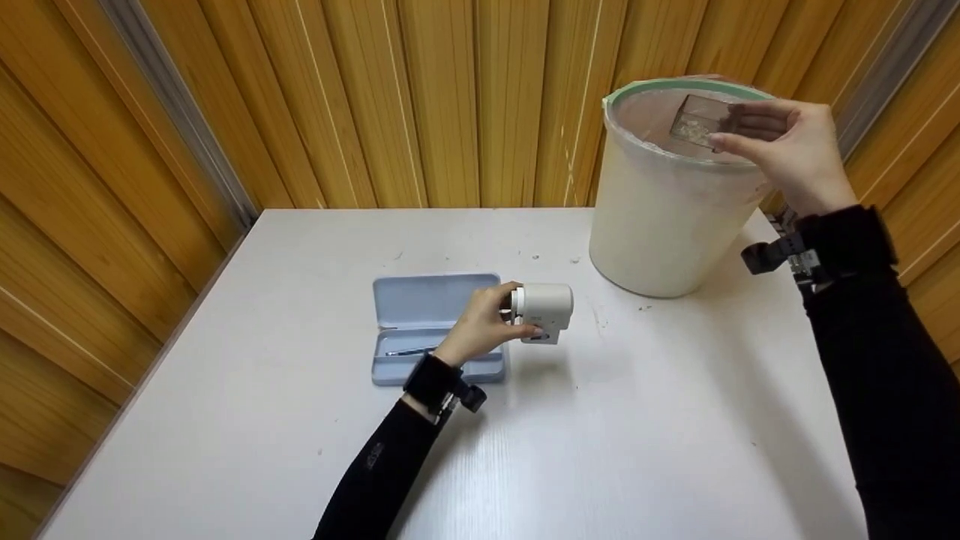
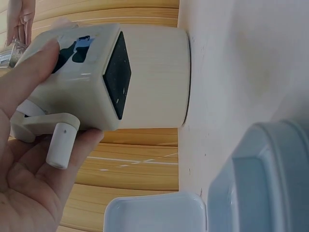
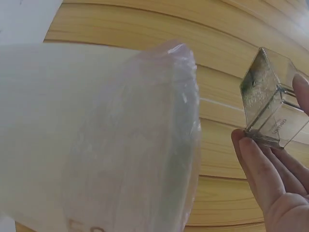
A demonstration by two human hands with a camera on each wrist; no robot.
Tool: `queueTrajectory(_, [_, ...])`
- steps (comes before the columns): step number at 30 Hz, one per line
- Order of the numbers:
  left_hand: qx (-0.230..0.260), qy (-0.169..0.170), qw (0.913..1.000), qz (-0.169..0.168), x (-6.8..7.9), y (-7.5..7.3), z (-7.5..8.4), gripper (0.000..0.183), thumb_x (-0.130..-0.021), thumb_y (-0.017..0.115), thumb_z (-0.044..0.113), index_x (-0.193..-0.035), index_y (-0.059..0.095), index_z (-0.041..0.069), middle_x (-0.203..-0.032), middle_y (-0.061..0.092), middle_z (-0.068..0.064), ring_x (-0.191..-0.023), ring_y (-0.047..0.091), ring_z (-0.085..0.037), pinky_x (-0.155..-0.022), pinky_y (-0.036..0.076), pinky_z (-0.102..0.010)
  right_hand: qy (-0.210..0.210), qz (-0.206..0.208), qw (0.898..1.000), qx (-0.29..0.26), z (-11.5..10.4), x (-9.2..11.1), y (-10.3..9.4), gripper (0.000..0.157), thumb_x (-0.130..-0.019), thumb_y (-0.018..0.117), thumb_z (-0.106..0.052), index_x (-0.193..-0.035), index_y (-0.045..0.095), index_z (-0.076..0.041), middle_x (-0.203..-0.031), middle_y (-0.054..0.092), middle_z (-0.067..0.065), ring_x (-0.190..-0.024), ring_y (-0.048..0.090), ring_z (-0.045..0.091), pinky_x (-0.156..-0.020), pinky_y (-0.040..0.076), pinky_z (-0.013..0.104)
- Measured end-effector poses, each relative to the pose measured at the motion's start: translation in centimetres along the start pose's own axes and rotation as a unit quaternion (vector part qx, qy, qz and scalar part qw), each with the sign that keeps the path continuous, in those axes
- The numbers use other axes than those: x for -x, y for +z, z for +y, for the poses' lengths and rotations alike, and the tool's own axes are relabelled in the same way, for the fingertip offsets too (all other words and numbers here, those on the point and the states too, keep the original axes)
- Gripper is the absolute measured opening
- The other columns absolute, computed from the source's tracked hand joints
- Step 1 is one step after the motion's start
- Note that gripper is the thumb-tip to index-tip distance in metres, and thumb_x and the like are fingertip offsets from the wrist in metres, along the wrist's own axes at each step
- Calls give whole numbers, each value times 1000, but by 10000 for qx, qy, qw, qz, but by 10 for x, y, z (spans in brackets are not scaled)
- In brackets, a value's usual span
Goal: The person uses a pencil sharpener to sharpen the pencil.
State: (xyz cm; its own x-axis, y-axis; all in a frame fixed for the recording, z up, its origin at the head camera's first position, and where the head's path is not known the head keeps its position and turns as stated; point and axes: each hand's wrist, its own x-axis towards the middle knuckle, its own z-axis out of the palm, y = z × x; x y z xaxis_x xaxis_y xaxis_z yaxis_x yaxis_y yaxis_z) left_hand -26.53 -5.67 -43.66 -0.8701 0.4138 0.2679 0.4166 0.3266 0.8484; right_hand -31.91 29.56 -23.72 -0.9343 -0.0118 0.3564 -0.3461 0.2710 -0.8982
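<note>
My left hand grips a cream crank pencil sharpener above the table, thumb on one side and fingers on the other. Its white crank handle points toward my palm in the left wrist view. Up at the right, my right hand pinches a clear shavings drawer between thumb and fingers. The drawer is tilted over the mouth of a cream trash bin. Some shavings or dust cling to the drawer's wall in the right wrist view.
A light blue pencil case lies opened flat behind my left wrist, a pencil inside. The bin has a green rim and a clear plastic liner. Small crumbs dot the white table. Wood-look panels enclose the back and sides.
</note>
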Motion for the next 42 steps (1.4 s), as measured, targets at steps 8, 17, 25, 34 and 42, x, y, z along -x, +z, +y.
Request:
queueTrajectory(8, [-33,-48,10000,-35,0,1,1,51,-76,84,11,-120,62,-2,-112,71,-16,-99,72,-23,-81,59,-22,323,717,9901,1161,10,-19,-3,63,-79,82,-22,-133,59,1,-103,67,-12,-87,61,-7,-87,51,9])
queueTrajectory(17, [8,-15,10000,-34,0,3,2,50,-76,84,12,-119,62,-2,-111,71,-16,-98,72,-23,-81,59,-24,-308,798,9368,3393,22,-40,2,55,-86,75,-12,-133,56,7,-130,60,30,-109,63,27,-101,48,32])
queueTrajectory(25, [14,-49,10000,-44,-1,5,3,52,-75,84,12,-120,61,-2,-111,70,-14,-98,71,-22,-81,58,-21,-949,220,9053,4134,28,-47,-2,47,-85,59,20,-131,54,12,-132,54,35,-127,47,51,-112,36,58])
queueTrajectory(34, [-60,-52,10000,-39,-1,6,2,51,-75,85,14,-118,62,-2,-109,71,-14,-95,71,-21,-78,59,-22,-2248,-527,8382,4941,37,-46,-7,35,-87,54,19,-120,61,11,-127,59,32,-129,46,47,-111,38,57])
queueTrajectory(42, [-14,-51,10000,-44,-1,6,2,52,-75,84,12,-119,62,-2,-111,71,-15,-98,72,-22,-80,59,-21,-2764,-945,7921,5360,36,-47,-10,36,-85,53,23,-119,61,12,-129,57,32,-127,49,46,-107,42,55])
